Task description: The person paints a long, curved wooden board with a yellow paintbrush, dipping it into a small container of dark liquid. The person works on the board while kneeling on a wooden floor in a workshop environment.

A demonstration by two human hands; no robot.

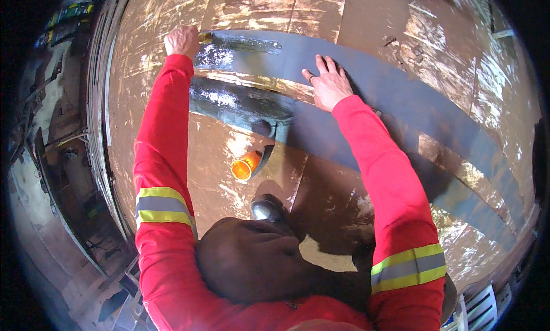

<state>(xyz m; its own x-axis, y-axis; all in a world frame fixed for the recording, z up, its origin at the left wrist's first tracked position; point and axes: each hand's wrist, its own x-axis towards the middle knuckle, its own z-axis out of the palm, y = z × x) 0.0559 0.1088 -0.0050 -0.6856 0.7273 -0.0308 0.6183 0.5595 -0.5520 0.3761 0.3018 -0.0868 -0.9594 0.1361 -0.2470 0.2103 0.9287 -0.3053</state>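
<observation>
My left hand (182, 40) is closed in a fist at the left end of a long grey strip (401, 93). A small yellowish-brown piece (204, 38) pokes out beside its fingers; its kind is not clear. Dark, wet-looking, shiny patches cover that end of the strip. Flat on the same strip, farther right, rests my right hand (330, 85), fingers apart, a ring on one finger. A second grey strip (323, 133) lies nearer to me, also dark and glossy at its left end. Below it sits a small orange pot (242, 169) with bright orange inside.
Both strips lie on a brown, scuffed surface (143, 110) with pale worn patches and seams. My dark boot (267, 207) and bent knee (246, 256) are close to the pot. Cluttered ground shows past the surface's left edge (103, 107). White slatted plastic (481, 308) stands at the lower right.
</observation>
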